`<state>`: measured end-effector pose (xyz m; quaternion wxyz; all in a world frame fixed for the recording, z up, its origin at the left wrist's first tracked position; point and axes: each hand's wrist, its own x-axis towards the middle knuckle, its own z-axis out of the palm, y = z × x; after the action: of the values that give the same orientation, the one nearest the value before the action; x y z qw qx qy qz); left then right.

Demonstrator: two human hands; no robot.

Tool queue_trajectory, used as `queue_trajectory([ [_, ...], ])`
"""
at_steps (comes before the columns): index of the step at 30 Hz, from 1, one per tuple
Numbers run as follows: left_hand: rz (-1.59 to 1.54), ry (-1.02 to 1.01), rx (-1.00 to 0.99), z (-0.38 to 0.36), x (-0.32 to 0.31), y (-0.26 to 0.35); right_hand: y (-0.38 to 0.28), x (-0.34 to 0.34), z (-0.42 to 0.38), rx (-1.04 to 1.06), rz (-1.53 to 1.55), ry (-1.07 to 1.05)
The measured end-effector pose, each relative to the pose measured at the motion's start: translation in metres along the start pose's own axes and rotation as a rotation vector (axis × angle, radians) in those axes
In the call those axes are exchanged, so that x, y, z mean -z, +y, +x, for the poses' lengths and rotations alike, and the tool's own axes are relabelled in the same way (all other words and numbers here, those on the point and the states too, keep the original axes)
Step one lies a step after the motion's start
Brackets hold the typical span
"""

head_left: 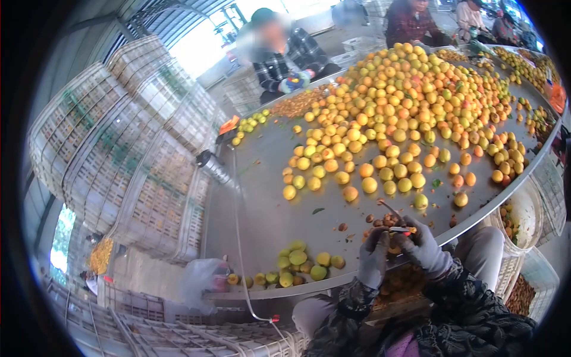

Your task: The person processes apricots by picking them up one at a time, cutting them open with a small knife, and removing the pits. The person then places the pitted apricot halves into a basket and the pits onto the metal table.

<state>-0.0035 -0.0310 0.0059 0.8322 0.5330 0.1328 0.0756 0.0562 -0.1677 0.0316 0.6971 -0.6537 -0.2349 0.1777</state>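
Both my hands wear grey gloves and meet over the near edge of the metal table. My right hand (425,249) is closed round a small tool with a red-and-yellow handle (403,230); a thin dark metal part sticks up beside it. Close against it, my left hand (373,259) has its fingers curled together, and what they pinch is hidden. Just beyond the fingertips lies a small pile of brown fruit pits (388,219). Below the hands, under the table edge, sits more dark orange fruit (398,282), partly covered by my sleeves.
A big heap of yellow-orange apricots (404,89) spreads over the metal table (256,196). Greener fruit (297,257) lies at the near left, by a plastic bag (202,279). A metal flask (214,166), stacked crates (119,149) and a white bucket (523,214) stand around. A co-worker (285,53) sits opposite.
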Motion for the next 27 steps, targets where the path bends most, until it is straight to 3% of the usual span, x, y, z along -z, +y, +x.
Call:
queue_trajectory([
  [4, -0.126, 0.015, 0.008, 0.006, 0.005, -0.018, 0.016, 0.002, 0.002, 0.098, -0.031, 0.032],
  [5, -0.01, 0.033, 0.019, 0.013, 0.013, -0.028, 0.006, -0.001, 0.003, 0.089, -0.012, 0.011],
  [6, 0.282, 0.039, -0.517, 0.016, 0.016, -0.05, 0.0, -0.005, 0.004, 0.065, 0.0, 0.012],
  [7, 0.219, 0.039, -0.299, 0.013, 0.013, -0.03, -0.003, -0.007, 0.004, 0.035, 0.004, 0.022],
  [10, 0.19, -0.008, -0.172, 0.012, 0.017, -0.028, 0.001, -0.005, 0.01, 0.042, 0.033, -0.096],
  [12, 0.042, -0.066, -0.084, 0.017, 0.019, -0.04, 0.029, 0.008, 0.002, 0.086, -0.1, 0.011],
  [15, -0.015, -0.092, -0.103, 0.01, 0.012, -0.02, 0.028, 0.007, -0.003, 0.009, 0.023, -0.041],
  [17, 0.025, -0.083, -0.184, 0.01, 0.027, -0.033, -0.015, -0.008, 0.0, 0.027, -0.003, -0.119],
  [19, -0.033, -0.081, -0.159, 0.008, 0.017, -0.026, -0.007, -0.008, -0.001, 0.034, -0.08, -0.073],
  [21, -0.173, -0.076, -0.03, -0.002, 0.009, -0.01, 0.014, 0.001, -0.001, 0.284, -0.468, -0.059],
  [24, -0.189, -0.137, -0.218, -0.006, 0.007, -0.011, -0.01, -0.012, 0.0, 0.327, -0.423, -0.071],
  [27, -0.261, -0.213, -0.118, -0.007, 0.015, -0.021, -0.028, -0.016, 0.003, 0.374, -0.416, -0.105],
])
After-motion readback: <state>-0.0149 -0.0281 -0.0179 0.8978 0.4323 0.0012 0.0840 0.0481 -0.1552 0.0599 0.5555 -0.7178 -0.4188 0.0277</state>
